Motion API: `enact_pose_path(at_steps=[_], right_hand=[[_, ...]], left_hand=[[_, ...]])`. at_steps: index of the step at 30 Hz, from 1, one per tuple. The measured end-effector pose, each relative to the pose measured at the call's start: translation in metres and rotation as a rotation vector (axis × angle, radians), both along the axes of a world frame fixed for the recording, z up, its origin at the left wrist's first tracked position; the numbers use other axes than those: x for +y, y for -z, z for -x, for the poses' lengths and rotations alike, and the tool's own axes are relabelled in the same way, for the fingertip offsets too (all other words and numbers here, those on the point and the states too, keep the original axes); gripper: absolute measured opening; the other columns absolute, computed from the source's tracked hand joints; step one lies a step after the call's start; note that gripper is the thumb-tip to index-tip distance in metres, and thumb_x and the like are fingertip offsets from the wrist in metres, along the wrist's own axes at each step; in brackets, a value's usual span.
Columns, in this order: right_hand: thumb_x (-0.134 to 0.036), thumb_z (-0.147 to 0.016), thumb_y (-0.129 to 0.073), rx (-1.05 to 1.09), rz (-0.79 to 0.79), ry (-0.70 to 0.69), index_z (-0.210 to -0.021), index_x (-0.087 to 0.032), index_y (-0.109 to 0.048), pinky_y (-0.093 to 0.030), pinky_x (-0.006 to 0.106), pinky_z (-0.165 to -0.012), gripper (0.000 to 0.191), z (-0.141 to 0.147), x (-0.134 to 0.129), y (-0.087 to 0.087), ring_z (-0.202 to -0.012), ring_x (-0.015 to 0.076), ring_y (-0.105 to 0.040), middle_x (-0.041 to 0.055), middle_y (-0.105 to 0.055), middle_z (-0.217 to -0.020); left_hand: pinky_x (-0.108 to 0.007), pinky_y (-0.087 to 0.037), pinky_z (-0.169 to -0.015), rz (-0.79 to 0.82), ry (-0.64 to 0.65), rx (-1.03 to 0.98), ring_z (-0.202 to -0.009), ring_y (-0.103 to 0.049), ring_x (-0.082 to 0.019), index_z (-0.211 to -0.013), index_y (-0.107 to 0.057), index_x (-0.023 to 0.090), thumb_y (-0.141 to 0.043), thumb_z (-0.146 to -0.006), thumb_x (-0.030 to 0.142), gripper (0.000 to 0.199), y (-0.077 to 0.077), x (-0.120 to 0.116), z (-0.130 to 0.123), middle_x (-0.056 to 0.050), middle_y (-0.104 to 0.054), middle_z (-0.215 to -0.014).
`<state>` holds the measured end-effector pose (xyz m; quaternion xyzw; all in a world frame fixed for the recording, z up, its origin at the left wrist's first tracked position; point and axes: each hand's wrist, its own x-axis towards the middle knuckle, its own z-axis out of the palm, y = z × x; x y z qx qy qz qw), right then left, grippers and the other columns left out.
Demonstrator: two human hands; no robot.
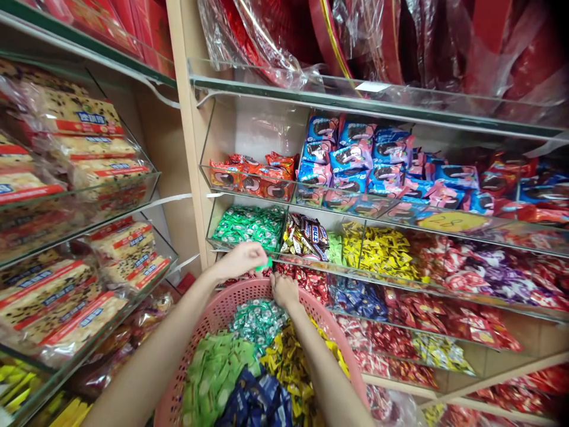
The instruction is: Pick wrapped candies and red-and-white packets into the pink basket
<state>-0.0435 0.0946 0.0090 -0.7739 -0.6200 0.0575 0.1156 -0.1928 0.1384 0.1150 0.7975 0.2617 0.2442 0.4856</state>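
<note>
My left hand is closed on a green-wrapped candy, above the far left rim of a pink plastic basket. My right hand is at the basket's far rim, its fingers curled over the edge. Inside the basket lie teal-green wrapped candies, light green packets, dark blue packets and yellow ones. Just beyond my left hand, a shelf bin holds a heap of green-wrapped candies.
Beside that bin are brown-wrapped chocolate bars and yellow candies. Blue cookie packs fill the shelf above, behind a glass edge. Packaged pastries line the left shelves. Lower tiers hold red and blue candies.
</note>
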Motion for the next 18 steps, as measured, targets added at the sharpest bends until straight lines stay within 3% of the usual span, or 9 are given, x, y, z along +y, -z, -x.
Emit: enact_pose_path(at_steps=[2, 5, 8, 13, 18], right_hand=[[-0.042, -0.089, -0.009, -0.01, -0.006, -0.001, -0.101, -0.019, -0.052, -0.031, 0.038, -0.08, 0.051, 0.001, 0.0, 0.0, -0.097, 0.0236, -0.051, 0.0111, -0.06, -0.1], [-0.044, -0.089, -0.008, -0.019, 0.005, -0.001, -0.104, -0.018, -0.052, -0.03, 0.038, -0.081, 0.053, 0.002, -0.001, 0.001, -0.097, 0.024, -0.051, 0.0118, -0.06, -0.101], [-0.044, -0.089, -0.008, -0.023, 0.021, -0.003, -0.105, -0.018, -0.051, -0.029, 0.038, -0.083, 0.053, 0.002, -0.001, 0.001, -0.1, 0.0237, -0.05, 0.0119, -0.059, -0.103], [-0.042, -0.089, -0.009, -0.02, 0.017, 0.008, -0.104, -0.019, -0.052, -0.029, 0.037, -0.083, 0.05, -0.002, 0.0, 0.003, -0.1, 0.0228, -0.05, 0.0116, -0.059, -0.103], [-0.042, -0.089, -0.01, -0.013, 0.004, 0.016, -0.103, -0.019, -0.052, -0.03, 0.037, -0.082, 0.049, -0.004, 0.0, 0.003, -0.098, 0.0226, -0.051, 0.0114, -0.06, -0.102]], left_hand=[[-0.019, -0.042, -0.05, 0.108, 0.147, 0.193, -0.053, -0.057, -0.009, -0.072, -0.055, 0.014, -0.057, -0.069, 0.037, 0.023, 0.031, -0.006, 0.003, 0.002, -0.058, -0.061], [-0.019, -0.039, -0.048, 0.043, 0.102, 0.331, -0.051, -0.052, -0.009, -0.065, -0.055, 0.013, -0.061, -0.062, 0.025, 0.014, 0.078, -0.006, -0.001, 0.004, -0.055, -0.054], [-0.02, -0.04, -0.052, -0.083, 0.063, 0.301, -0.058, -0.053, -0.011, -0.074, -0.054, 0.015, -0.06, -0.061, 0.017, 0.014, 0.107, -0.008, -0.01, 0.002, -0.058, -0.063], [-0.024, -0.041, -0.069, -0.393, 0.068, 0.267, -0.081, -0.055, -0.016, -0.083, -0.056, 0.019, -0.057, -0.067, 0.018, 0.016, 0.114, -0.019, -0.014, -0.003, -0.061, -0.087], [-0.026, -0.039, -0.079, -0.468, 0.038, 0.259, -0.092, -0.053, -0.017, -0.093, -0.058, 0.02, -0.056, -0.071, 0.022, 0.022, 0.098, -0.022, -0.009, -0.003, -0.061, -0.097]])
